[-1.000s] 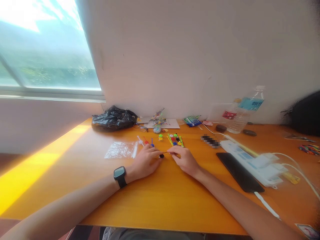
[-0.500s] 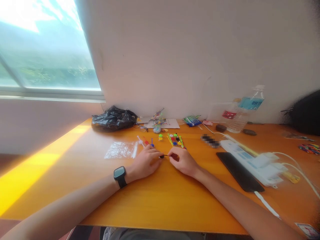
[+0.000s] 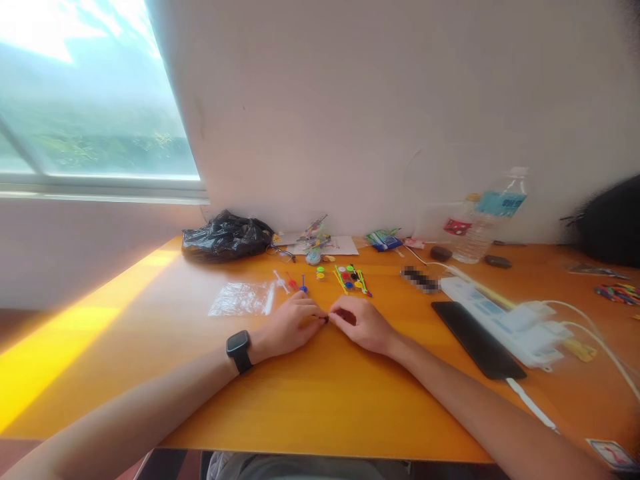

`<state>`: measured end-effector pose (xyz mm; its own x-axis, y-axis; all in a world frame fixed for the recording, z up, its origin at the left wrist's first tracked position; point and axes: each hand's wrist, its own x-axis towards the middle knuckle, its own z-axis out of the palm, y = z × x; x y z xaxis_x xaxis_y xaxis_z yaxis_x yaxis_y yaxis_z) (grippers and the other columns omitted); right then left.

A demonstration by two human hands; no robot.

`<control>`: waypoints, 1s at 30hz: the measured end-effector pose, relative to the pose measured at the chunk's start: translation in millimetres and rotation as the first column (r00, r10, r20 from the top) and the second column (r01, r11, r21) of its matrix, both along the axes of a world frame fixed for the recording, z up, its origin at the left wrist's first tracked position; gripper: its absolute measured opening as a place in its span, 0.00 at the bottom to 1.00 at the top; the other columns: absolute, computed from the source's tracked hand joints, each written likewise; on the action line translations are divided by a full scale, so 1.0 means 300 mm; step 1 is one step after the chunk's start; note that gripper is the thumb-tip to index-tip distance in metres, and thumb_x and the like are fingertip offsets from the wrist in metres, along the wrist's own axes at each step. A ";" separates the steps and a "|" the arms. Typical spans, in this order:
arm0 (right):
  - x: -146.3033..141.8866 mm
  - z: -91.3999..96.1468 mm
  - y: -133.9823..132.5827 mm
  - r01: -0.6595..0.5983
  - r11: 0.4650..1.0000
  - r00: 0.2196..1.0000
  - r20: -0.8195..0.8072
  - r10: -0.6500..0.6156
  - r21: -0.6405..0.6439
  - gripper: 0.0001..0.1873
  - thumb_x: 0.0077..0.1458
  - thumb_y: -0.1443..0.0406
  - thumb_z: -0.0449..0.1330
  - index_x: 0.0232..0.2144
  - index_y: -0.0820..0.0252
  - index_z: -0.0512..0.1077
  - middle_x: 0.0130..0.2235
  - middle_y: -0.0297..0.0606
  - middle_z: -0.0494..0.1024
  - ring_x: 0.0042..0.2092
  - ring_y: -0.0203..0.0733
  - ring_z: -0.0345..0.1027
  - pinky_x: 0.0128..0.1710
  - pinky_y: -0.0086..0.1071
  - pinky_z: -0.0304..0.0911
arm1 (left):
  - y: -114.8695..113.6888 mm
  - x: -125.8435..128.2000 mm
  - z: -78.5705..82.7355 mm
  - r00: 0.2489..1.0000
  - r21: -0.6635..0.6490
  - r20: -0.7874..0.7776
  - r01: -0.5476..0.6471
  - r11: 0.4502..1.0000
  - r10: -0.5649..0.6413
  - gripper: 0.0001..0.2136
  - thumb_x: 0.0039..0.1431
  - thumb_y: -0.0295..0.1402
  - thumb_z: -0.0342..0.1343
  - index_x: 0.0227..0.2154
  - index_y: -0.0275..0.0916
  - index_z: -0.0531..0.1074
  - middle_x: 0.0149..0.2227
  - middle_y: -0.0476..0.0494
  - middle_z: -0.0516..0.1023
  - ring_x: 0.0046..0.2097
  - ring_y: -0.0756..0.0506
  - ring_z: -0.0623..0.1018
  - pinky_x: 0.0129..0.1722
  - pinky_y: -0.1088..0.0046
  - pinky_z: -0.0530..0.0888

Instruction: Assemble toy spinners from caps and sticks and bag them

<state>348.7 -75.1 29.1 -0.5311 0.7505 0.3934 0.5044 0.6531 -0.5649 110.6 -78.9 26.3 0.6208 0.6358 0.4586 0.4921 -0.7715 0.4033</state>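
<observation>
My left hand (image 3: 293,325), a watch (image 3: 238,343) on its wrist, pinches a small black round plastic piece (image 3: 326,319) low over the table. Right against it, my right hand (image 3: 363,323) has thumb and forefinger pinched at the same spot. The thin dark stick in those fingers is now mostly hidden by the fingertips. Just beyond my left hand stand a blue piece with an upright stick (image 3: 303,285), a red one (image 3: 292,283) and a white one (image 3: 281,281). Past my right hand lie several coloured discs and sticks (image 3: 351,277).
A clear plastic bag (image 3: 241,299) lies left of my hands, with a black plastic bag (image 3: 226,236) behind it. Green and yellow discs (image 3: 321,273) sit ahead. To the right are a black phone (image 3: 477,340), a white power strip (image 3: 500,320) with cables, and bottles (image 3: 493,217).
My right hand has moved left to meet my left hand. The gap bridged by the dark stick has closed. My left hand stays nearly in place.
</observation>
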 end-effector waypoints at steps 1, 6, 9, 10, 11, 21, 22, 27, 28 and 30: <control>-0.001 0.002 -0.003 -0.016 1.000 1.000 0.013 0.016 -0.001 0.05 0.64 0.65 0.60 0.35 0.57 0.76 0.33 0.36 0.78 0.34 0.39 0.68 0.35 0.32 0.62 | 0.000 0.000 0.000 1.000 -0.008 0.008 0.003 1.000 -0.003 0.10 0.71 0.34 0.53 0.40 0.44 0.80 0.37 0.43 0.82 0.43 0.42 0.76 0.47 0.63 0.73; -0.002 0.005 -0.012 -0.056 0.998 0.998 0.039 0.057 -0.006 0.05 0.64 0.67 0.60 0.36 0.56 0.76 0.33 0.34 0.77 0.33 0.39 0.68 0.34 0.31 0.61 | 0.003 0.003 -0.008 1.000 -0.001 0.014 -0.008 1.000 0.008 0.08 0.70 0.33 0.55 0.41 0.44 0.80 0.38 0.45 0.83 0.42 0.43 0.76 0.45 0.63 0.73; 0.000 0.003 -0.015 -0.056 0.998 0.997 0.043 0.057 -0.015 0.05 0.64 0.67 0.60 0.37 0.56 0.76 0.33 0.34 0.77 0.33 0.39 0.68 0.34 0.31 0.60 | 0.008 0.002 -0.013 1.000 0.004 -0.007 -0.029 1.000 0.029 0.08 0.69 0.33 0.56 0.41 0.45 0.80 0.39 0.46 0.83 0.43 0.42 0.77 0.45 0.63 0.73; 0.001 0.003 -0.015 -0.056 0.998 0.997 0.047 0.057 -0.017 0.05 0.64 0.67 0.59 0.37 0.56 0.76 0.33 0.34 0.77 0.33 0.38 0.68 0.35 0.31 0.60 | 0.009 0.002 -0.015 0.999 0.005 -0.013 -0.032 0.999 0.032 0.08 0.69 0.33 0.56 0.41 0.45 0.80 0.39 0.46 0.84 0.43 0.42 0.77 0.45 0.63 0.73; 0.001 0.003 -0.016 -0.057 0.998 0.997 0.051 0.057 -0.017 0.05 0.64 0.67 0.59 0.37 0.56 0.76 0.33 0.34 0.77 0.34 0.38 0.69 0.35 0.31 0.60 | 0.009 0.001 -0.017 0.999 0.007 -0.018 -0.029 1.000 0.029 0.08 0.69 0.33 0.56 0.41 0.45 0.80 0.39 0.46 0.84 0.43 0.42 0.77 0.45 0.63 0.73; -0.005 0.002 -0.013 -0.067 0.998 0.996 0.063 0.067 0.005 0.04 0.65 0.68 0.59 0.37 0.57 0.74 0.34 0.34 0.77 0.34 0.38 0.67 0.36 0.31 0.60 | 0.006 0.000 -0.019 0.999 0.008 0.037 -0.027 1.000 0.026 0.06 0.67 0.30 0.58 0.36 0.43 0.80 0.36 0.46 0.83 0.40 0.44 0.78 0.44 0.65 0.72; -0.006 0.003 -0.014 -0.068 0.998 0.996 0.064 0.067 0.007 0.04 0.65 0.68 0.59 0.37 0.57 0.74 0.34 0.34 0.76 0.34 0.38 0.67 0.36 0.31 0.60 | 0.006 0.001 -0.015 0.999 0.005 0.037 -0.017 1.000 0.017 0.06 0.67 0.30 0.58 0.35 0.43 0.79 0.36 0.46 0.83 0.39 0.44 0.78 0.44 0.65 0.72; -0.008 0.013 -0.017 -0.076 0.997 0.994 0.078 0.074 0.014 0.04 0.64 0.68 0.58 0.36 0.58 0.73 0.34 0.34 0.75 0.35 0.39 0.67 0.37 0.30 0.59 | 0.003 0.005 -0.001 0.999 -0.033 0.041 -0.025 0.999 0.027 0.06 0.67 0.30 0.59 0.33 0.42 0.78 0.35 0.47 0.82 0.38 0.45 0.77 0.42 0.66 0.71; -0.008 0.015 -0.017 -0.075 0.997 0.994 0.081 0.074 0.015 0.04 0.64 0.68 0.58 0.36 0.58 0.73 0.34 0.34 0.75 0.35 0.39 0.67 0.37 0.30 0.59 | 0.003 0.005 -0.001 0.999 -0.043 0.038 -0.027 0.999 0.029 0.06 0.67 0.31 0.59 0.32 0.42 0.78 0.34 0.48 0.82 0.38 0.45 0.76 0.41 0.66 0.71; -0.009 0.018 -0.019 -0.072 0.997 0.994 0.081 0.071 0.015 0.04 0.64 0.68 0.58 0.36 0.58 0.73 0.34 0.34 0.75 0.35 0.38 0.66 0.37 0.30 0.59 | 0.004 0.005 -0.001 0.999 -0.055 0.029 -0.027 0.998 0.029 0.06 0.67 0.31 0.59 0.32 0.41 0.77 0.33 0.48 0.81 0.36 0.46 0.76 0.41 0.66 0.71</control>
